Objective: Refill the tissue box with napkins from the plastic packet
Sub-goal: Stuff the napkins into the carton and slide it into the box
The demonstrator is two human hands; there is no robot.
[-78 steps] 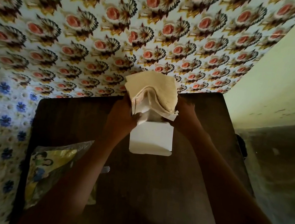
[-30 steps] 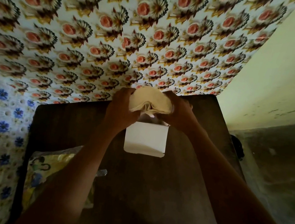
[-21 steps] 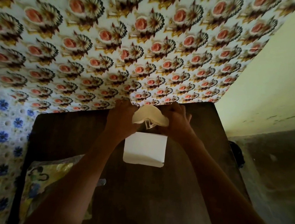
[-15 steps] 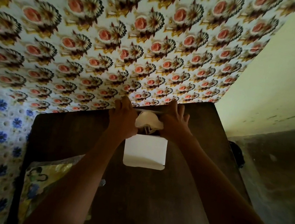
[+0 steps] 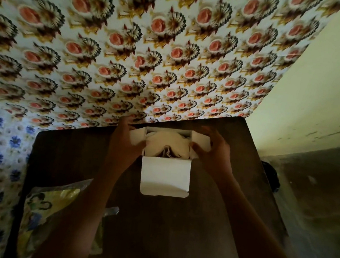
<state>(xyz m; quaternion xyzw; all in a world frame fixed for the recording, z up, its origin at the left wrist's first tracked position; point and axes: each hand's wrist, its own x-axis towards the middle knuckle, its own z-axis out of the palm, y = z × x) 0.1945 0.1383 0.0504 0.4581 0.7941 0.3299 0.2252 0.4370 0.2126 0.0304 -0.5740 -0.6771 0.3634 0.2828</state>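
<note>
A white tissue box [image 5: 165, 176] stands on the dark wooden table [image 5: 174, 226] with its top open and its big lid flap folded toward me. A bent stack of cream napkins [image 5: 167, 142] sits down inside the opening. My left hand [image 5: 123, 142] holds the box's left side flap, thumb at the napkins' edge. My right hand [image 5: 213, 153] grips the right side flap, thumb pressing on the napkins. The plastic packet [image 5: 47, 210], yellow and printed, lies at the table's near left, partly under my left forearm.
The table's far edge meets a wall with floral paper [image 5: 131, 49]. A plain pale wall [image 5: 319, 93] stands to the right, with a dim floor below it and a dark object [image 5: 270, 177] beside the table's right edge.
The napkin stack, earlier held above the box by both hands, has gone down into the opening. The two side flaps now show, and my hands have shifted onto them.
</note>
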